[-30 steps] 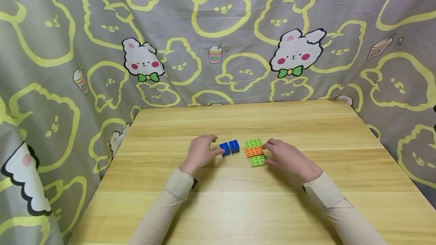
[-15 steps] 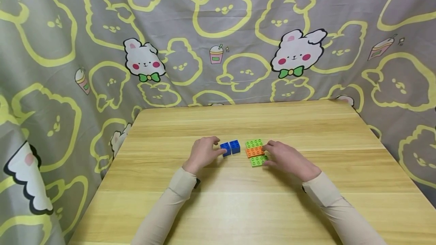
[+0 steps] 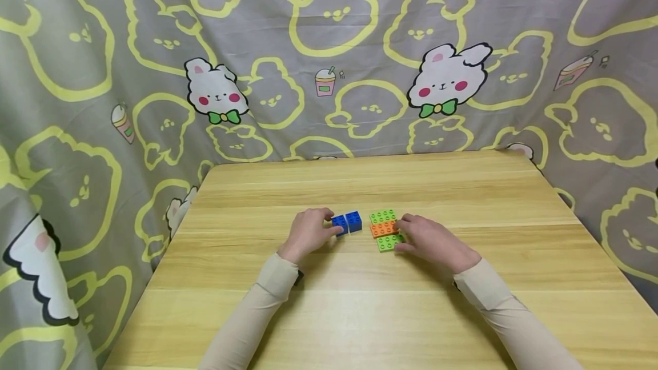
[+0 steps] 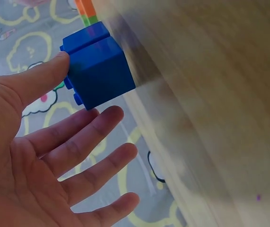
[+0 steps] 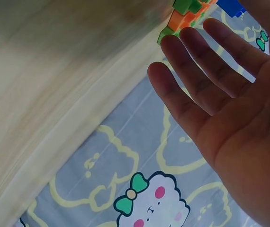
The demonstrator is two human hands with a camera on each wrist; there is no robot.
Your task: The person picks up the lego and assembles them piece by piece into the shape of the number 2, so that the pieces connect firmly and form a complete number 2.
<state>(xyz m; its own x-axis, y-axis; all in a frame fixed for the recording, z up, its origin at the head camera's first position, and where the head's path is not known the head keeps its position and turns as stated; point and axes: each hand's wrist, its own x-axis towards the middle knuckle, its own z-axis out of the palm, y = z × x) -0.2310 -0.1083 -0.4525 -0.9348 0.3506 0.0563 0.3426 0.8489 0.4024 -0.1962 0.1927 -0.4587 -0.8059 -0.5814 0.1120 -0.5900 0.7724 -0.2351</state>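
Note:
Two blue four-stud toy building bricks stand side by side at mid-table, the left brick [image 3: 338, 222] and the right brick [image 3: 353, 221] parted by a thin gap. My left hand [image 3: 308, 232] is at the left brick, its thumb over the near edge; in the left wrist view the other fingers are spread below the blue brick [image 4: 102, 75]. To the right lie an orange brick [image 3: 383, 229] and two flat green bricks, one behind [image 3: 382, 216] and one in front [image 3: 389, 243]. My right hand [image 3: 437, 241] is at their right ends, partly covering them, fingers loosely extended.
The wooden table [image 3: 329, 313] carries the bricks near its middle. A grey curtain [image 3: 267, 27] with cartoon rabbits and yellow outlines hangs behind the table and along both sides.
My left hand has shifted slightly right, and its thumb reaches further over the left blue brick. My right hand has edged slightly left over the green and orange bricks. The bricks stay put.

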